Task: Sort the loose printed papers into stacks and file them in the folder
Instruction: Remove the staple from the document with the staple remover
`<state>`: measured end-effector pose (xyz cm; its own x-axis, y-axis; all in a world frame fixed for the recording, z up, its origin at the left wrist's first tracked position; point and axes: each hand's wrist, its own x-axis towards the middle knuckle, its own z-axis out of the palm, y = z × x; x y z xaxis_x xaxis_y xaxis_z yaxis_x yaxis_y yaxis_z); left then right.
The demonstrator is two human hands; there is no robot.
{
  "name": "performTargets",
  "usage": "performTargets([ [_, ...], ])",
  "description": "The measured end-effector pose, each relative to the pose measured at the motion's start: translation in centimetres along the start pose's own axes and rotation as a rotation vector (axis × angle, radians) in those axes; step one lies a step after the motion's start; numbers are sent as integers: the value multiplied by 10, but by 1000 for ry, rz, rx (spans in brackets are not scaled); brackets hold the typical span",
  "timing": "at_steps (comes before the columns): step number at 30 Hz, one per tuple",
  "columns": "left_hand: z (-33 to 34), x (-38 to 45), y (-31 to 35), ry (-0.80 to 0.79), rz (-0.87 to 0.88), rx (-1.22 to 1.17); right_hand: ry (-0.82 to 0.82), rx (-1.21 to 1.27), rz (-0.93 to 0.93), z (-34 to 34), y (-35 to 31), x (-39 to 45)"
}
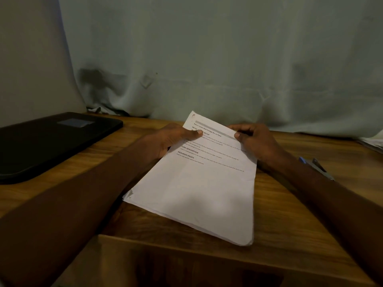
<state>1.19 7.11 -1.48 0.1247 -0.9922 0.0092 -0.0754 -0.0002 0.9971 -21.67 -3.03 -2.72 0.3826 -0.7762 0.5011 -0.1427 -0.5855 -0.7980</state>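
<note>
Printed papers (199, 189), a thin stack of white sheets, sit in the middle of a wooden desk (290, 214), lying at a slant with the near corner poking just past the desk's front edge. Both hands are on the far end of the stack: the left hand (172, 139) pinches the left edge with its thumb on top of the page, and the right hand (251, 139) grips the right edge, fingers curled round it, thumb on top too.

Surface is a brown wood-grain desktop, pretty dim lighting overall. Behind it hangs a pale grey-green cloth (207, 59) covering the back wall, wrinkled where it meets the desk. Off to the left lies a flat black folder (51, 141) with a small greyish rectangular patch on its cover, well apart from the papers. By the right forearm there's a pen (317, 167) with a blue bit on it, kinda blurry.

Text on the top sheet is partly legible: the headings "TASK DESCRIPTION" and "REQUIRED PROPS", and something ending in "SETUP" half hidden by the left thumb. The title line seems to say "Return Under-Bed Storage Bin to Place". Body text is too small to read.
</note>
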Motion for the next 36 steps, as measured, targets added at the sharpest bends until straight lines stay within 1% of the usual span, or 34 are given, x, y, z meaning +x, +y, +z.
performTargets([
  [5, -3, 4, -5, -101, 30, -43, 36, -5, 2, 0, -3, 3],
  [7, -4, 7, -8, -72, 68, -16, 36, -23, -16, 1, -5, 3],
  [9, -2, 13, -11, 1, 105, -1, 16, -180, -88, -4, -10, 0],
  [11, 6, 19, -15, 64, 126, -1, 23, -545, -152, -25, -16, 5],
  [12, 9, 21, -17, 80, 129, 7, 30, -731, -108, -40, -18, 10],
  [13, 14, 22, -18, 87, 134, 16, 16, -876, 8, -58, -20, 14],
  [15, 18, 23, -19, 110, 147, 25, -73, -1082, 307, -90, -21, 19],
  [16, 19, 23, -19, 114, 153, 24, -137, -1139, 445, -102, -20, 18],
  [17, 19, 23, -18, 117, 153, 22, -203, -1159, 560, -110, -23, 16],
  [19, 18, 22, -18, 127, 146, 21, -319, -1097, 755, -118, -28, 8],
  [20, 18, 21, -17, 127, 148, 21, -362, -1068, 808, -119, -29, 5],
  [21, 17, 22, -17, 126, 150, 21, -375, -1053, 823, -119, -29, 4],
  [22, 17, 21, -17, 118, 145, 14, -358, -1045, 796, -120, -24, 7],
  [25, 18, 19, -18, 88, 143, -8, -300, -1058, 615, -110, -13, 14],
  [28, 17, 18, -18, 67, 142, -6, -294, -992, 471, -94, -9, 15],
  [31, 18, 17, -17, 61, 127, -14, -212, -1003, 474, -91, -1, 15],
  [33, 15, 19, -18, 61, 126, -17, -207, -1021, 502, -92, 4, 17],
  [36, 12, 21, -19, 50, 135, 9, -189, -1029, 443, -89, 6, 17],
])
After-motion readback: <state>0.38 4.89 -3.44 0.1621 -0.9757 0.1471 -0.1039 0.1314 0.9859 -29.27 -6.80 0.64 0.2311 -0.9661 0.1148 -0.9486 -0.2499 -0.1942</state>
